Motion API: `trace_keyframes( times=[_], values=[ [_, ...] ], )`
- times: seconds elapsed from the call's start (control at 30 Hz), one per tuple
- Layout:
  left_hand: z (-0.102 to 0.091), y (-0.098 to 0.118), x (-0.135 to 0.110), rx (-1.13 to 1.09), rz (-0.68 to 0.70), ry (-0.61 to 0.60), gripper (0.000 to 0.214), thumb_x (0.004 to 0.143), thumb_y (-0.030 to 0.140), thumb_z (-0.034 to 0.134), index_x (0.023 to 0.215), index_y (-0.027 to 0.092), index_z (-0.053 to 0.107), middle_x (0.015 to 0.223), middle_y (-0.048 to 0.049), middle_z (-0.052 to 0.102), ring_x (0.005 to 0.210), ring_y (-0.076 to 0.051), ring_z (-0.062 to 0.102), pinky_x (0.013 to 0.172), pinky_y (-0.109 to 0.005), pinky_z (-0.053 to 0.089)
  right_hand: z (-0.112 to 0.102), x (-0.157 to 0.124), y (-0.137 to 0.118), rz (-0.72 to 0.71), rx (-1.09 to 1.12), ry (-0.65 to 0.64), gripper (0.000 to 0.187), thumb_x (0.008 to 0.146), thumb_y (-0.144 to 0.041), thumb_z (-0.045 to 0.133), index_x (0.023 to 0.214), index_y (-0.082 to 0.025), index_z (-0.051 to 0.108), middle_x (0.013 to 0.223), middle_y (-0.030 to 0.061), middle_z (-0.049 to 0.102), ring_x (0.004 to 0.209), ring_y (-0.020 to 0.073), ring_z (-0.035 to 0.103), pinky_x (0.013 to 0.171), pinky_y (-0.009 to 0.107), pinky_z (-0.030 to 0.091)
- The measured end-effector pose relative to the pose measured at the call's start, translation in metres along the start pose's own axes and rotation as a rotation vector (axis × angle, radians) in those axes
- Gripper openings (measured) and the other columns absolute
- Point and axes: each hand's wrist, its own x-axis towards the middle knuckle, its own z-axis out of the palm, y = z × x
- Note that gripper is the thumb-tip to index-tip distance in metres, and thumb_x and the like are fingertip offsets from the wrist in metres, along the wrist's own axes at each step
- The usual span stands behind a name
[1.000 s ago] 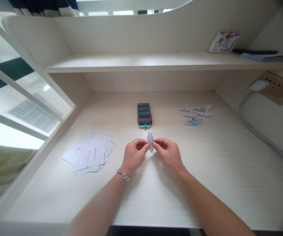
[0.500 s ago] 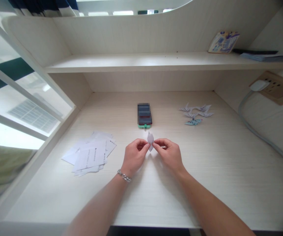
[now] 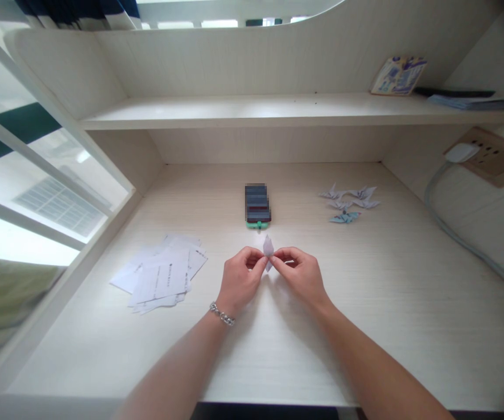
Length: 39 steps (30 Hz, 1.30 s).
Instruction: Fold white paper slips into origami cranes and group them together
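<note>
A small folded white paper (image 3: 268, 245), narrow and pointed at top and bottom, is held upright just above the desk. My left hand (image 3: 242, 274) pinches its left edge between thumb and forefinger. From the other side, my right hand (image 3: 300, 274) pinches the right edge the same way. The thumbs nearly meet across the paper's middle and cover part of it. Beyond my hands lies a phone (image 3: 258, 204) with a green lower edge, its screen blurred out. Several folded white paper cranes (image 3: 363, 193) sit at the back right, with a blue one (image 3: 345, 217) in front.
Loose printed paper sheets (image 3: 162, 274) lie in a pile on the left of the desk (image 3: 392, 326). A shelf (image 3: 234, 111) spans the back, bearing a colourful packet (image 3: 399, 76) on the right. A grey cable (image 3: 466, 239) runs from the wall socket (image 3: 497, 156) down the right side.
My fingertips have drawn slightly closer together on the folded paper, and it looks a little narrower. Everything else stays in place.
</note>
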Motion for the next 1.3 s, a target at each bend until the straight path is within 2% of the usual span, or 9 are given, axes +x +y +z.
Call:
trace_keyframes(
  times=[0.33,0.7,1.03,1.3],
  values=[
    [0.0009,0.0008,-0.0009,0.016,0.017,-0.008,0.018,0.080,0.033,0.058,0.088,0.018,0.066,0.086,-0.0042,0.069,0.076,-0.015,0.064,0.073,-0.026,0.050,-0.0014,0.0007,0.0015,-0.001,0.027,-0.022,0.014,0.072,-0.030,0.064,0.075,-0.016,0.068,0.075,0.0058,0.069,0.069,0.0188,0.063,0.063,0.028,0.049],
    [0.0020,0.0000,-0.0014,0.042,0.052,0.000,0.018,0.081,0.031,0.057,0.090,0.018,0.067,0.087,-0.0046,0.070,0.078,-0.016,0.065,0.074,-0.026,0.051,0.0019,0.0012,0.0067,0.011,0.149,-0.041,0.021,0.072,-0.031,0.066,0.083,-0.014,0.068,0.082,0.0088,0.070,0.073,0.0208,0.066,0.069,0.031,0.052],
    [0.0051,0.0016,-0.0026,0.064,0.079,0.032,0.015,0.078,0.025,0.060,0.087,0.018,0.070,0.084,-0.0040,0.071,0.075,-0.015,0.066,0.072,-0.025,0.053,0.0033,-0.0016,0.0074,-0.059,0.074,0.028,0.012,0.072,-0.025,0.065,0.078,-0.016,0.070,0.076,0.0053,0.072,0.070,0.0198,0.067,0.067,0.029,0.054],
    [0.0055,-0.0037,-0.0022,0.053,0.142,0.028,0.016,0.080,0.023,0.059,0.089,0.018,0.071,0.089,-0.0060,0.071,0.081,-0.016,0.065,0.075,-0.026,0.052,0.0027,-0.0023,0.0081,-0.130,0.067,0.030,0.015,0.075,-0.025,0.065,0.086,-0.020,0.073,0.087,0.0054,0.073,0.081,0.0205,0.068,0.077,0.031,0.053]
  ],
)
